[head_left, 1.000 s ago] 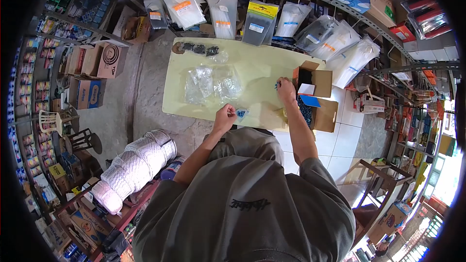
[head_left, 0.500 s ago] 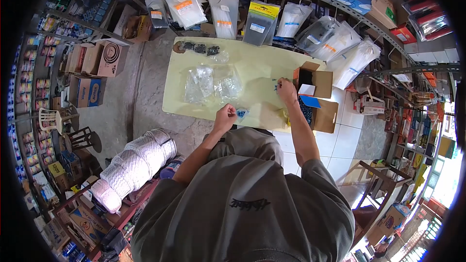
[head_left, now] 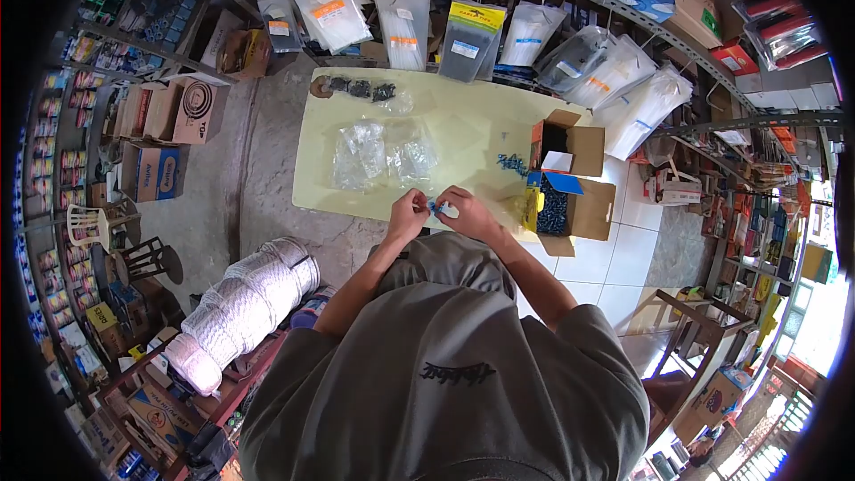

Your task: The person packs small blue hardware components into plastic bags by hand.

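Note:
At the near edge of the pale yellow table (head_left: 463, 134), my left hand (head_left: 410, 213) is closed on a small clear bag (head_left: 434, 207) with blue pieces in it. My right hand (head_left: 460, 206) meets it from the other side, its fingers bent at the bag; what they pinch is too small to tell. A loose pile of small blue pieces (head_left: 512, 163) lies right of centre. Beside it stand an open box of dark pieces (head_left: 554, 137) and an open box of blue pieces (head_left: 552, 209). Clear plastic bags (head_left: 361, 156) lie at the left.
Black coiled items (head_left: 360, 89) and a brown ring (head_left: 320, 87) are at the table's far left corner. Packs of cable ties (head_left: 472, 40) hang along the far edge. A wrapped white roll (head_left: 249, 303) stands at the lower left, and a wooden stool (head_left: 704, 330) at the lower right.
My right hand has moved from the blue pile down and left to the small bag at my left hand. The pile now shows uncovered. The view has shifted slightly.

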Demonstrator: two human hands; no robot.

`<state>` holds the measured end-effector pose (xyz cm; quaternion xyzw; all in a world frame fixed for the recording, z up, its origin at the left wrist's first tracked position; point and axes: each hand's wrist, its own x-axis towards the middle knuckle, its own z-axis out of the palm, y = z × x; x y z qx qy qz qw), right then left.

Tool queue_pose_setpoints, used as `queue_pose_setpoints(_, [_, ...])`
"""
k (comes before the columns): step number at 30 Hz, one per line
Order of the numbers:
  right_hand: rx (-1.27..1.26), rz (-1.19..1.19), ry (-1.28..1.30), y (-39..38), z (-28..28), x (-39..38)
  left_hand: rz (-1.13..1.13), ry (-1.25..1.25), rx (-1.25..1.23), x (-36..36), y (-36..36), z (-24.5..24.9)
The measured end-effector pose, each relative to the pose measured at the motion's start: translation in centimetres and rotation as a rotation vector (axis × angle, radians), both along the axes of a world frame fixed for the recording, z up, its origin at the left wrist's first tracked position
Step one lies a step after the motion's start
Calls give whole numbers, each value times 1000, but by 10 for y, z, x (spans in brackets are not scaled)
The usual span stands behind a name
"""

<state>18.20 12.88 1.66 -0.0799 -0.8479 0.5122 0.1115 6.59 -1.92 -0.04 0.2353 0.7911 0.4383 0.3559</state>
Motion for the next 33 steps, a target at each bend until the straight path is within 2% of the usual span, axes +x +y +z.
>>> queue_pose_setpoints(4, [-37, -48, -65, 5, 0, -2, 24, 0, 14, 0, 0, -2])
queue_pose_setpoints(7, [-9, -342, -111, 37, -26, -6, 37, -7, 30, 0, -1, -5])
queue_pose_setpoints(9, [140, -514, -100, 68, -56, -8, 34, -8, 36, 0, -2, -4])
queue_pose_setpoints(12, [279, -679, -273, 116, -86, -15, 26, -5, 36, 0, -5, -4])
queue_pose_setpoints(17, [338, -632, -322, 158, -101, -25, 25, 0, 29, -1, -6, -7])
queue_pose_setpoints(19, [354, -570, -415, 165, -107, -26, 19, -8, -3, 0, -9, -7])
queue_pose_setpoints(23, [289, -546, -524, 148, -76, -30, 15, 1, 4, 2, -7, -4])
queue_pose_setpoints(25, [251, -460, -342, 132, -68, -31, 36, -20, 12, 2, -6, -5])
queue_pose_setpoints(29, [216, -338, -245, 73, -13, -26, 44, -44, 11, 1, -2, -7])
queue_pose_setpoints(32, [269, -315, -268, 45, -15, -22, 27, -70, -3, -1, -2, -7])
queue_pose_setpoints(33, [185, -334, -250, 41, -24, -22, 29, -83, -15, -1, -1, -6])
